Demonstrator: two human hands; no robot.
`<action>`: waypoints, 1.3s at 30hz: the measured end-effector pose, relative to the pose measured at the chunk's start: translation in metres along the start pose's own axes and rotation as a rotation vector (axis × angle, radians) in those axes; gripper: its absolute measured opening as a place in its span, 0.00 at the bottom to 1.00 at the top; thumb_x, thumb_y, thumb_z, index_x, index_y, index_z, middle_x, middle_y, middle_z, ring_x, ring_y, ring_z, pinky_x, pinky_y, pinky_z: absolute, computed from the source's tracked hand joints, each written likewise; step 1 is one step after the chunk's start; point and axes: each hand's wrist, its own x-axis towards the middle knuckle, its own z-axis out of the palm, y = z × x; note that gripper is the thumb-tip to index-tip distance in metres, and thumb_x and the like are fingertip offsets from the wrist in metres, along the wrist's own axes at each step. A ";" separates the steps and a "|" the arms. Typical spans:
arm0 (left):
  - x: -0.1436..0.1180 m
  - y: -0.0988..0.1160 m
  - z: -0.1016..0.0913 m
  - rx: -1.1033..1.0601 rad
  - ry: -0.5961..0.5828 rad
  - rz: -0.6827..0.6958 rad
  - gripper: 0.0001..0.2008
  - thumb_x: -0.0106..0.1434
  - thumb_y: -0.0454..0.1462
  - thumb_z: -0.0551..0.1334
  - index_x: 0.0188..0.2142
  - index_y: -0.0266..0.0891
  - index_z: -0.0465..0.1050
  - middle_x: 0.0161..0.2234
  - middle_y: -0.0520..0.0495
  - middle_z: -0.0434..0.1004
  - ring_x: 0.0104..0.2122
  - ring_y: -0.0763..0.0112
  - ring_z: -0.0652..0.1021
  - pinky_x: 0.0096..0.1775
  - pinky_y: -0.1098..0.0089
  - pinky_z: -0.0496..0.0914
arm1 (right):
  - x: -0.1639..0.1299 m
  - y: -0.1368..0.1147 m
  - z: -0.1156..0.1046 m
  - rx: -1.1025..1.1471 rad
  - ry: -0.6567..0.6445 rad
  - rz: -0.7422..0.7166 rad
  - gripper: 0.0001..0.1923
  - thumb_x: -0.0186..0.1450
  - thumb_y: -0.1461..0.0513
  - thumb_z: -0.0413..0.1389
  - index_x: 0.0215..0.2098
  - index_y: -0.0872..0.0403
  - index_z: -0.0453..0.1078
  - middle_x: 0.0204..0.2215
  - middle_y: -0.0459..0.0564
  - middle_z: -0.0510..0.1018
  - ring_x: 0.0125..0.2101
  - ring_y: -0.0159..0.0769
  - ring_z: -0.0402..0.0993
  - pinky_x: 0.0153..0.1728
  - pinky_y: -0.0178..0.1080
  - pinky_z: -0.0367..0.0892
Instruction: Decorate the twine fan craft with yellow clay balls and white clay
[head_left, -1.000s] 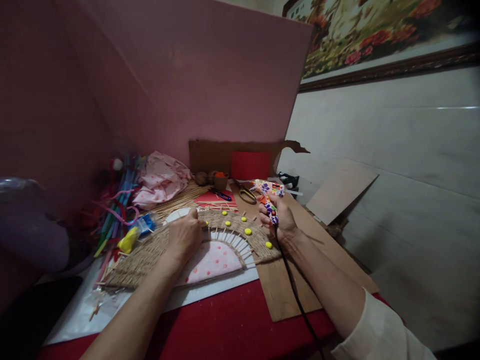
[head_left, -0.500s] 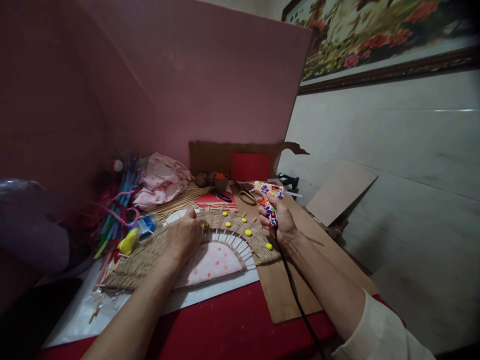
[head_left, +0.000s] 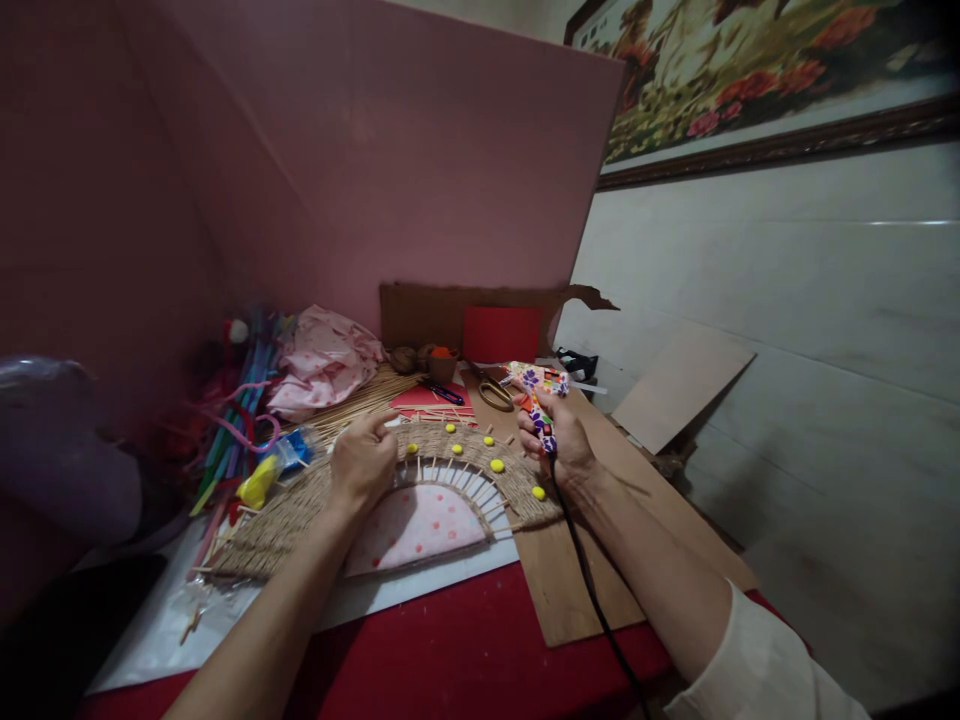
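Observation:
A half-round woven twine fan (head_left: 480, 462) with wooden stick spokes and a pink dotted centre (head_left: 420, 522) lies on a white sheet (head_left: 420, 590). Several yellow dots (head_left: 496, 465) sit along its woven band. My left hand (head_left: 364, 462) rests on the band's upper left part, fingers curled, and whether it pinches anything I cannot make out. My right hand (head_left: 559, 440) grips a flower-patterned glue gun (head_left: 538, 385) just right of the fan, nozzle pointing left; its black cord (head_left: 592, 590) trails toward me.
A cardboard sheet (head_left: 592, 560) lies under my right hand on the red table (head_left: 465, 660). Behind the fan are gold scissors (head_left: 495, 392), red paper (head_left: 501, 333), thin sticks (head_left: 360, 398), pink cloth (head_left: 322, 360) and coloured pipe cleaners (head_left: 240, 420). A pink board (head_left: 390, 150) stands behind.
My left hand has slid a little left and back along the woven band, uncovering a yellow dot. The right hand and glue gun have stayed in place.

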 end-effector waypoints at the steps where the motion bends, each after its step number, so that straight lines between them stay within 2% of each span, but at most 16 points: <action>1: 0.003 0.000 -0.001 -0.214 -0.001 -0.115 0.19 0.49 0.31 0.54 0.40 0.37 0.74 0.26 0.49 0.70 0.26 0.69 0.71 0.30 0.69 0.65 | 0.000 0.000 0.000 -0.009 -0.002 -0.010 0.13 0.58 0.53 0.54 0.34 0.55 0.66 0.14 0.37 0.62 0.08 0.22 0.54 0.07 0.26 0.47; 3: 0.008 0.000 -0.004 -0.626 -0.051 -0.323 0.17 0.44 0.29 0.55 0.36 0.36 0.70 0.25 0.53 0.67 0.22 0.75 0.68 0.26 0.72 0.64 | -0.001 0.002 0.002 -0.042 -0.006 -0.040 0.14 0.57 0.53 0.56 0.33 0.55 0.66 0.14 0.38 0.63 0.09 0.21 0.54 0.07 0.25 0.47; 5: 0.009 0.003 -0.006 -0.922 -0.106 -0.441 0.16 0.39 0.26 0.55 0.31 0.36 0.68 0.24 0.54 0.67 0.21 0.78 0.68 0.24 0.75 0.64 | -0.003 0.005 0.005 -0.116 -0.004 -0.091 0.14 0.55 0.53 0.59 0.31 0.55 0.66 0.15 0.38 0.64 0.09 0.21 0.55 0.07 0.25 0.47; 8: 0.006 0.010 -0.007 -1.148 -0.204 -0.467 0.13 0.40 0.23 0.58 0.27 0.35 0.68 0.24 0.52 0.69 0.24 0.77 0.72 0.29 0.75 0.69 | -0.007 0.012 0.012 -0.298 -0.001 -0.205 0.12 0.54 0.56 0.62 0.30 0.55 0.67 0.14 0.38 0.64 0.09 0.21 0.54 0.08 0.26 0.48; 12: -0.002 0.016 -0.002 -1.294 -0.339 -0.401 0.07 0.47 0.26 0.65 0.28 0.33 0.72 0.30 0.46 0.75 0.33 0.72 0.77 0.40 0.71 0.71 | -0.016 0.024 0.021 -0.493 -0.015 -0.318 0.09 0.52 0.60 0.64 0.29 0.55 0.71 0.15 0.41 0.68 0.11 0.25 0.58 0.10 0.29 0.54; 15: -0.008 0.021 0.003 -1.302 -0.449 -0.372 0.08 0.50 0.29 0.67 0.32 0.33 0.74 0.31 0.46 0.77 0.31 0.73 0.77 0.37 0.72 0.72 | -0.026 0.032 0.027 -0.629 -0.033 -0.383 0.04 0.53 0.63 0.63 0.26 0.54 0.73 0.20 0.45 0.73 0.17 0.29 0.66 0.18 0.33 0.64; 17: -0.012 0.025 0.005 -1.262 -0.488 -0.361 0.09 0.49 0.30 0.68 0.33 0.33 0.74 0.30 0.46 0.77 0.28 0.74 0.77 0.33 0.73 0.72 | -0.033 0.035 0.031 -0.719 -0.070 -0.431 0.01 0.55 0.63 0.62 0.27 0.52 0.75 0.22 0.45 0.75 0.22 0.32 0.69 0.25 0.35 0.67; 21: -0.019 0.032 0.009 -1.182 -0.536 -0.328 0.11 0.47 0.32 0.70 0.31 0.33 0.74 0.27 0.47 0.77 0.26 0.73 0.77 0.31 0.73 0.71 | -0.041 0.034 0.041 -0.714 -0.158 -0.479 0.06 0.58 0.64 0.60 0.34 0.47 0.76 0.28 0.44 0.77 0.29 0.34 0.72 0.33 0.37 0.68; 25: -0.023 0.032 0.018 -1.173 -0.543 -0.339 0.12 0.45 0.34 0.71 0.30 0.34 0.74 0.28 0.47 0.78 0.26 0.72 0.77 0.29 0.73 0.71 | -0.042 0.030 0.045 -0.762 -0.193 -0.451 0.05 0.57 0.65 0.60 0.31 0.48 0.75 0.28 0.44 0.78 0.31 0.36 0.73 0.36 0.39 0.68; 30: -0.025 0.032 0.024 -1.124 -0.562 -0.311 0.14 0.43 0.36 0.72 0.28 0.34 0.72 0.26 0.48 0.78 0.24 0.72 0.77 0.28 0.72 0.71 | -0.038 0.036 0.038 -0.868 -0.133 -0.463 0.02 0.57 0.63 0.60 0.29 0.50 0.75 0.28 0.46 0.78 0.32 0.38 0.73 0.37 0.40 0.67; 35: -0.028 0.035 0.022 -1.129 -0.561 -0.300 0.14 0.44 0.37 0.72 0.27 0.33 0.71 0.23 0.48 0.77 0.22 0.73 0.76 0.28 0.72 0.71 | -0.036 0.039 0.034 -0.904 -0.059 -0.468 0.09 0.58 0.59 0.59 0.36 0.53 0.74 0.31 0.49 0.79 0.33 0.38 0.75 0.36 0.39 0.69; 39: -0.027 0.034 0.022 -1.120 -0.562 -0.274 0.14 0.45 0.37 0.72 0.27 0.33 0.71 0.24 0.47 0.77 0.22 0.73 0.76 0.28 0.72 0.71 | -0.036 0.037 0.034 -0.923 -0.081 -0.484 0.11 0.59 0.58 0.58 0.37 0.56 0.72 0.32 0.50 0.78 0.34 0.38 0.76 0.37 0.39 0.69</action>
